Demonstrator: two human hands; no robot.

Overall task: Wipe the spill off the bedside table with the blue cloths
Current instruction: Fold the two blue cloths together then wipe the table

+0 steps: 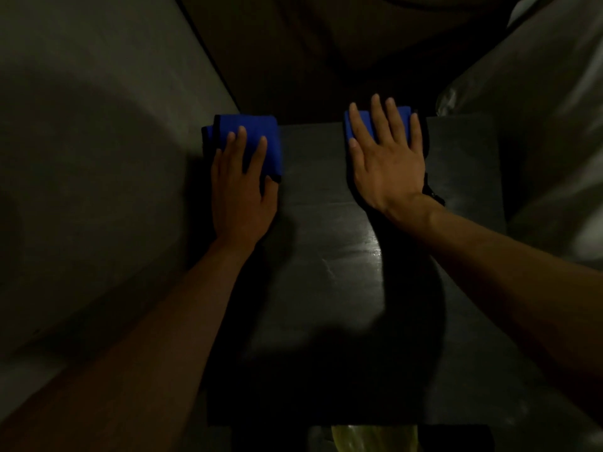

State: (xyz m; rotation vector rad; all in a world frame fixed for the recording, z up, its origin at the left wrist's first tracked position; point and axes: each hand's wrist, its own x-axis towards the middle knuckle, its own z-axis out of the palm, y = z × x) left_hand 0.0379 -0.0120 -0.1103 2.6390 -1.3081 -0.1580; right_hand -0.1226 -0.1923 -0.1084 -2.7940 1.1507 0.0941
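Dim scene, viewed from above. Pale wall (pixel 81 158) along the left side; crumpled pale bedding or plastic sheeting (pixel 548 125) at right, which of the two not determinable in this light.

Dark bench (pixel 326 256) in centre, rectangular, top surface matte with a faint glossy patch near the middle, just below the right wrist; whether wet residue or mere reflection cannot be told. Heavy shadow of both forearms across the near half.

Left blue cloth (pixel 251 135) at the far left corner of the bench, folded, dark-edged, overhanging the left edge slightly. Right blue cloth (pixel 399 120) near the far edge, right of centre, mostly covered, with a dark edge showing along the right side down to the wrist.

Left hand (pixel 243 190) flat, palm down on the left blue cloth, fingers (pixel 241 138) extended and slightly apart, pressing, not clamped. Right hand (pixel 388 161) likewise flat on the right blue cloth, its fingers splayed wide, not gripping.

Yellowish translucent item (pixel 375 438) below the near edge of the bench, unidentifiable.
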